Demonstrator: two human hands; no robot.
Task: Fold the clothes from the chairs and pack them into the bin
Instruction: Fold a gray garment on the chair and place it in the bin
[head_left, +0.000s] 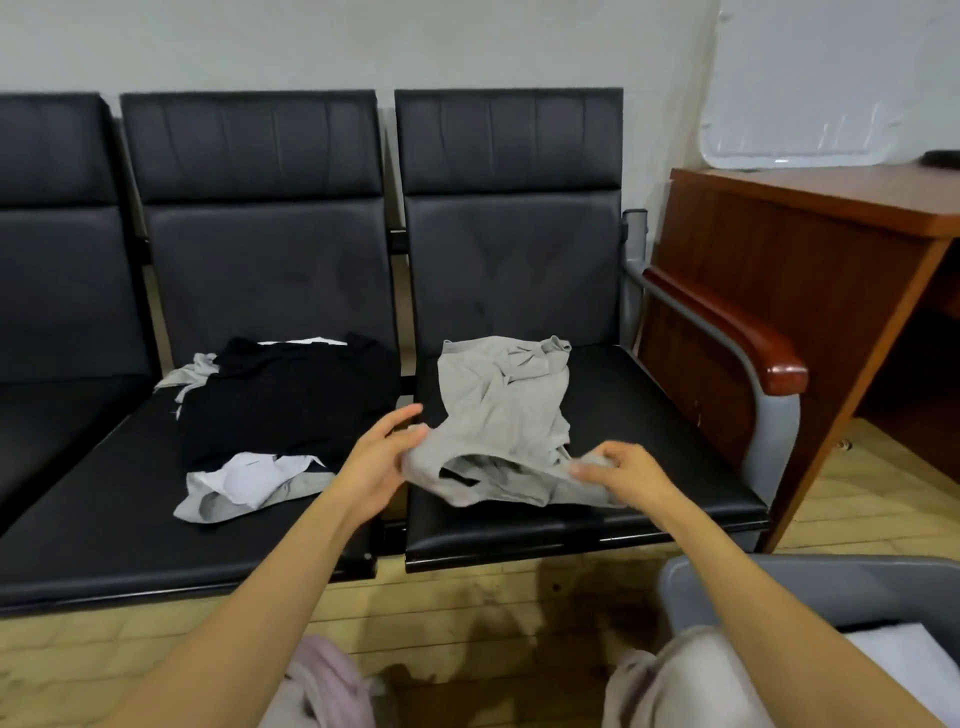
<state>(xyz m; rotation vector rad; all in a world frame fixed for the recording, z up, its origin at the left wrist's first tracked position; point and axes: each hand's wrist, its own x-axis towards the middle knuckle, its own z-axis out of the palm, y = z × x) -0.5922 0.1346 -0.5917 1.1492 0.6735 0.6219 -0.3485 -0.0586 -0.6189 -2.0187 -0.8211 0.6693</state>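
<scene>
On padded seat (654, 415), rumpled grey garment (501, 400), left hand (379, 462), right hand (626, 473) pinching hem

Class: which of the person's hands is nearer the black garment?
Left. The left hand is just right of the black garment; the right hand is farther right, across the grey garment both hands grip.

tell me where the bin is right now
The grey bin sits at the head view's lower right, just in front of the rightmost chair and below the wooden desk.
</scene>
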